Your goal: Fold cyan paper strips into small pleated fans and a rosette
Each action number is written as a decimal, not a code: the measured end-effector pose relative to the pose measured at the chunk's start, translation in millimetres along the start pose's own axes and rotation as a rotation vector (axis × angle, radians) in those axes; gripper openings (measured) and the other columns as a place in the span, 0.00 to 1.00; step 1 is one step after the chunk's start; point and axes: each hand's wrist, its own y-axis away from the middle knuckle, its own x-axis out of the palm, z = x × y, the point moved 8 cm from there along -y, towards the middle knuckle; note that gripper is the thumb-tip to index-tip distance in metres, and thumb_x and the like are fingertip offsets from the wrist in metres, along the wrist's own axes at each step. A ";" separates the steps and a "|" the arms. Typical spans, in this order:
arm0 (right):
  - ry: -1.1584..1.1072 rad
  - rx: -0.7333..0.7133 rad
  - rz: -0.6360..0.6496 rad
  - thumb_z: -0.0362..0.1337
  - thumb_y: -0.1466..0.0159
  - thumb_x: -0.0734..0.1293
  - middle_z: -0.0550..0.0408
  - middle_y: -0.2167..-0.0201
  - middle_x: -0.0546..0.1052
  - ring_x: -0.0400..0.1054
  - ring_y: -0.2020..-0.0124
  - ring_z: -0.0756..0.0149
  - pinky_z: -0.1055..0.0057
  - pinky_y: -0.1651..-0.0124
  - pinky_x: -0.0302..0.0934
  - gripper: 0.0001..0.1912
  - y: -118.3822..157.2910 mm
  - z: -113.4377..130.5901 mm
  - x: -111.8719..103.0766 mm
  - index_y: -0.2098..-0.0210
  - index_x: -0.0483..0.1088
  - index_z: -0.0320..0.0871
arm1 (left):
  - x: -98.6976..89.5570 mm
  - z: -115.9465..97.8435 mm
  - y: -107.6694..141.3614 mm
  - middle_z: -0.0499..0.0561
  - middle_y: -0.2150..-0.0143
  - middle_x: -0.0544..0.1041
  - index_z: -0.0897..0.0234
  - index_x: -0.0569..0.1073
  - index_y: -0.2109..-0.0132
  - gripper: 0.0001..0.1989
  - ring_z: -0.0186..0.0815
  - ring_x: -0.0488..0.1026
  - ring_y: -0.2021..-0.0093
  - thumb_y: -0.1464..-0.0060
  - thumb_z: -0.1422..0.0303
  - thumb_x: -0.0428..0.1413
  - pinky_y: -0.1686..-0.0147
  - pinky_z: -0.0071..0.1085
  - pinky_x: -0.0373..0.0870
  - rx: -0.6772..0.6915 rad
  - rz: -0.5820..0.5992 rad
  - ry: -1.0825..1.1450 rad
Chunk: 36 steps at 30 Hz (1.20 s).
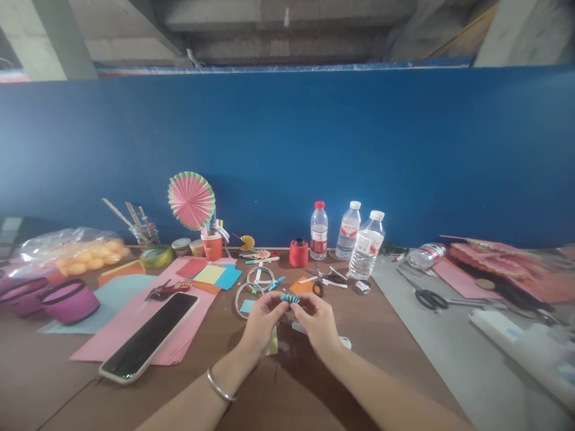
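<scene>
While both hands meet just below the middle of the frame, I see the left hand and the right hand each pinching one end of a small blue pleated paper piece, which spans the gap between their fingertips just above the brown wooden counter. Each grip is closed tight on the paper, thumb and forefinger together, with the other fingers curled loosely beneath. A silver bangle circles the left wrist. To the lower left of the frame a black smartphone in a pale case lies face up on a sheet of pink paper. Just beyond the hands lie two white wire rings and small squares of yellow and blue paper. Further back, near the blue wall, stand a red spool of thread and three clear plastic water bottles, with a pink round pleated paper fan rising from an orange cup to their left. At the right of the frame black-handled scissors rest on a grey mat.
</scene>
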 end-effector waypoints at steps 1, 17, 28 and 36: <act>-0.005 0.000 0.001 0.39 0.50 0.68 0.54 0.75 0.74 0.67 0.74 0.67 0.70 0.69 0.62 0.10 -0.1 -0.4 0.1 0.70 0.70 0.40 | -0.2 -0.3 -0.1 0.47 0.72 0.73 0.65 0.72 0.67 0.09 0.30 0.69 0.72 0.60 0.69 0.61 0.71 0.25 0.67 0.005 -0.002 -0.004; -0.045 0.029 0.028 0.41 0.50 0.68 0.55 0.74 0.74 0.67 0.73 0.67 0.70 0.68 0.62 0.12 0.3 -4.4 2.1 0.69 0.70 0.40 | 0.6 -5.2 1.8 0.46 0.74 0.74 0.65 0.73 0.69 0.09 0.29 0.69 0.75 0.61 0.69 0.61 0.73 0.25 0.66 0.017 -0.029 -0.035; -0.050 0.037 0.024 0.41 0.51 0.69 0.54 0.74 0.75 0.67 0.73 0.66 0.70 0.69 0.62 0.12 -0.8 -7.0 1.1 0.69 0.71 0.40 | 1.1 -5.3 1.6 0.46 0.74 0.74 0.65 0.73 0.69 0.08 0.29 0.68 0.75 0.61 0.70 0.60 0.73 0.25 0.66 0.019 -0.022 -0.041; -0.103 0.112 0.037 0.39 0.54 0.71 0.55 0.75 0.76 0.68 0.74 0.66 0.71 0.70 0.62 0.11 -2.3 -6.6 2.3 0.71 0.73 0.41 | -0.6 -5.0 0.6 0.46 0.74 0.74 0.65 0.73 0.68 0.09 0.29 0.68 0.77 0.61 0.68 0.61 0.73 0.26 0.65 0.004 -0.034 -0.078</act>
